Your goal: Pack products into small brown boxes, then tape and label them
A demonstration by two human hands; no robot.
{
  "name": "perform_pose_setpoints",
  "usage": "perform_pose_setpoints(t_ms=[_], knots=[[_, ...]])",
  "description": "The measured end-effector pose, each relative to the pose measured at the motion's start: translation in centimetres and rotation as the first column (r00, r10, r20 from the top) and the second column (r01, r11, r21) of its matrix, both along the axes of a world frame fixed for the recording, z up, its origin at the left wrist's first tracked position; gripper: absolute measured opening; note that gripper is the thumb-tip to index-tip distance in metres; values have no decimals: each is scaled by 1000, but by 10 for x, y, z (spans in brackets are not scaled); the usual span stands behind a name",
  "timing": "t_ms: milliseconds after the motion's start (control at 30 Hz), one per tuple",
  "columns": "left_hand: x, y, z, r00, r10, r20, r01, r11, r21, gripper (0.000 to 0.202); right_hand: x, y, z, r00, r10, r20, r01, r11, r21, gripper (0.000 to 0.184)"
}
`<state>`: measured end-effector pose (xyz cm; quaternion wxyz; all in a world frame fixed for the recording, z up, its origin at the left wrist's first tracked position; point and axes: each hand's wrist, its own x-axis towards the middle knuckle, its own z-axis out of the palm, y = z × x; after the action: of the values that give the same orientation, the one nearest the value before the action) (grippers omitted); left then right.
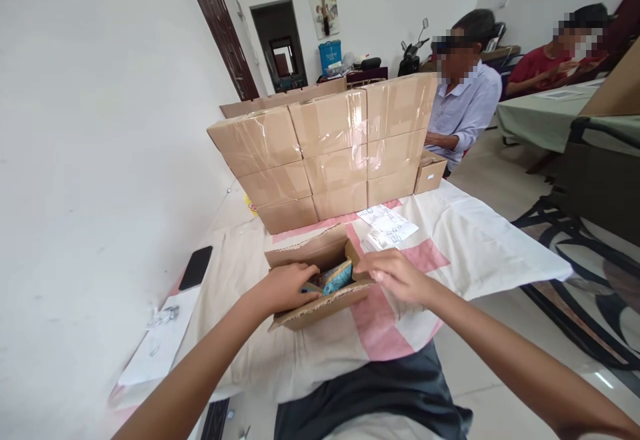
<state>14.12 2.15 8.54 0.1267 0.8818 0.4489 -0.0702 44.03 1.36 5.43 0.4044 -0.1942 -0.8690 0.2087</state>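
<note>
A small open cardboard box (320,253) lies on the cloth-covered table (475,247) in front of me, its flaps up. Inside it shows a teal and yellow packet (337,277). My left hand (287,287) reaches into the box from the left, its fingers curled down onto the contents; what they grip is hidden. My right hand (395,272) rests on the box's right flap, fingers together and bent over the edge.
A wall of taped cardboard boxes (330,153) stands stacked behind the open box. Paper slips (390,223) lie to its right. A black phone (196,267) and a white sheet (160,347) lie at the left. Two people sit at the back right.
</note>
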Motion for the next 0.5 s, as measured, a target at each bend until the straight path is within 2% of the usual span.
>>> perform_pose_setpoints(t_ms=[100,167,233,300,400,500], knots=[[-6,-6,8,990,-32,137,33,999,-2,42,-1,23,21,983,-40,179,55,995,-81,56],[-10,-8,6,975,-52,216,51,999,8,37,-7,37,34,925,-45,378,92,990,-107,57],[-14,-10,0,951,-67,300,61,998,29,33,-17,46,43,835,-50,548,113,990,-81,54],[-20,-12,-7,911,-130,392,101,991,92,28,-30,50,47,731,-59,680,84,996,-4,48],[-30,-14,-16,821,-286,494,159,946,284,26,-51,50,46,546,-104,832,25,994,108,33],[-39,-15,-23,737,-344,582,83,901,427,28,-65,50,40,425,-135,895,36,991,132,27]])
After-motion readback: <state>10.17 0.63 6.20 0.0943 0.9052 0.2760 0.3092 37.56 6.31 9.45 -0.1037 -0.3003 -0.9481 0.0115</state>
